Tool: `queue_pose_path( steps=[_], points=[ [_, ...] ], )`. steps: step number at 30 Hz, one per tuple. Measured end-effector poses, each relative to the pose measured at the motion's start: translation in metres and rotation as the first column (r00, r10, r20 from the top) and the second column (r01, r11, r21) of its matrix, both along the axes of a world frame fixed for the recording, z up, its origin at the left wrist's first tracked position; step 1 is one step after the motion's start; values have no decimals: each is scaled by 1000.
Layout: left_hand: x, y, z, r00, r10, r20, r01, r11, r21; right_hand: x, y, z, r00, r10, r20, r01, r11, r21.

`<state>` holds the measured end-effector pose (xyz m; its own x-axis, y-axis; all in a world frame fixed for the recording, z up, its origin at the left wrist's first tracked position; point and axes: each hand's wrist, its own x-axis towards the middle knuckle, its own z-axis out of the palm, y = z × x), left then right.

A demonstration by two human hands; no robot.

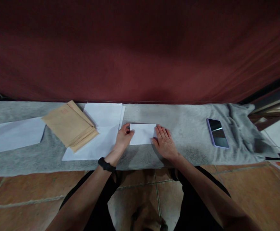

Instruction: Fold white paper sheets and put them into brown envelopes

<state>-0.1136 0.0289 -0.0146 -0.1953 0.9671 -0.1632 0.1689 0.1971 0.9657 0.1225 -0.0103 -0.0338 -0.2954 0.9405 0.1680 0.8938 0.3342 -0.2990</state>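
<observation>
A small folded white paper (pixel 142 133) lies on the grey cloth (pixel 183 128) in front of me. My left hand (pixel 123 138), with a black band on its wrist, has its fingers curled and pressed on the paper's left edge. My right hand (pixel 164 142) lies flat with fingers stretched out, fingertips touching the paper's right edge. To the left sits a stack of tan envelopes (pixel 70 125) resting on white sheets (pixel 101 131).
Another white sheet (pixel 14 134) lies at the far left of the cloth. A phone (pixel 217 132) in a purple case lies screen-up to the right. A dark red curtain (pixel 140 51) hangs behind. Tiled floor (pixel 29 192) and my knees are below.
</observation>
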Motion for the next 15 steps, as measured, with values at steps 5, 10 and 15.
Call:
queue_pose_path(
  steps=[5,10,15],
  points=[
    [8,-4,22,970,48,238,-47,999,-6,-8,-5,15,984,173,-37,-174,984,-28],
    [17,-5,38,870,-11,494,16,1000,-4,-12,-6,31,983,158,-99,-164,985,-59],
    [24,-8,37,792,-24,610,75,996,-57,-11,4,36,800,-83,-595,-34,983,-183]
  ],
)
